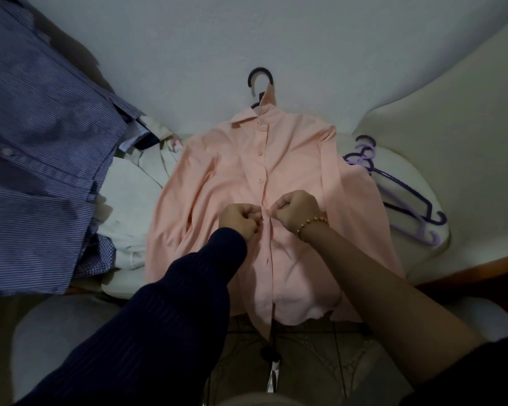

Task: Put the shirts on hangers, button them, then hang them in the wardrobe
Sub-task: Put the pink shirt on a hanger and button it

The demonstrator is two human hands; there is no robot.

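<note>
Pink shirt lies flat on the sofa, dark hanger in its collar. Left hand and right hand both curled, pinching the placket mid-shirt. Spare hangers lie right.

Pale wall, cream sofa, tiled floor

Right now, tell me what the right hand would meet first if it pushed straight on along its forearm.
The right hand pinches the pink shirt; going on, it would first slide over that shirt's chest, probably clearing the left hand, though depth is unclear.
</note>
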